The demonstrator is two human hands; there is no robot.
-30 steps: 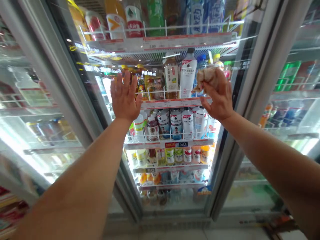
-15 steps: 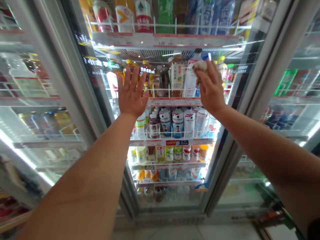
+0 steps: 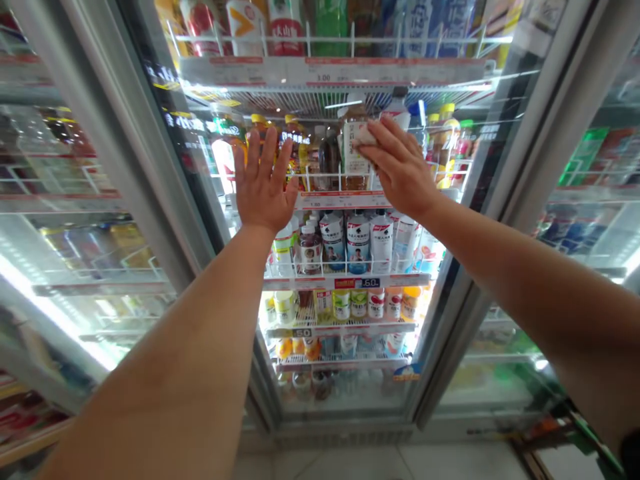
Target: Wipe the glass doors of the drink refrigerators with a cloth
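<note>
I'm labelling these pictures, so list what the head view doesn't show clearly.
All in the head view:
Cloth: partly covered by the right hand.
Yellow-capped bottle: lower part behind the left hand.
Top-shelf bottles: caps cut off by the upper edge.
Second-shelf price strip: fine print too small.

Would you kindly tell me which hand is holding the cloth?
The right hand: the pale cloth shows beneath it. The left hand is spread open, holding nothing.
</note>
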